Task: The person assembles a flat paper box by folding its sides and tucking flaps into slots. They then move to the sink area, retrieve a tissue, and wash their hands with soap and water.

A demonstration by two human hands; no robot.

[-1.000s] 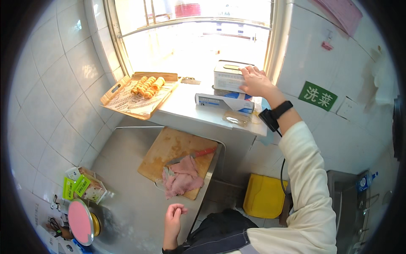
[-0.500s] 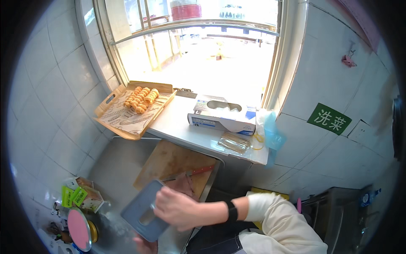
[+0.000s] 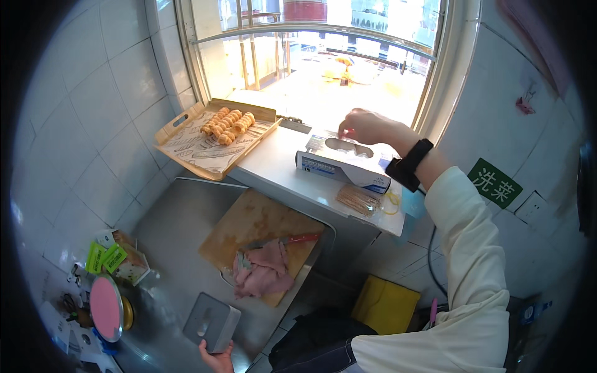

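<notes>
My left hand (image 3: 217,355) grips the near end of a grey rectangular box (image 3: 211,322) with rounded corners and an oval slot in its top. Stretched far forward, my right hand (image 3: 369,128) is over the back of a white and blue carton (image 3: 343,163) with an oval opening and pale contents. Its fingers are bent and drawn together; whatever they hold, if anything, is hidden. A pink cloth (image 3: 264,270) lies crumpled on the wooden cutting board (image 3: 233,221), beside a red-handled knife (image 3: 303,238) whose blade is mostly covered.
On the white ledge (image 3: 264,163) rest a wooden tray (image 3: 214,171) of twisted golden pastries (image 3: 227,126) and a clear pack of thin sticks (image 3: 359,200). Food packages (image 3: 121,257) and a pink round disc (image 3: 107,308) stand at the left of the steel counter (image 3: 177,214).
My right hand has left the grey box and reached forward to the carton on the ledge. The grey box stays in my left hand, and the pink cloth is now uncovered. The view has shifted.
</notes>
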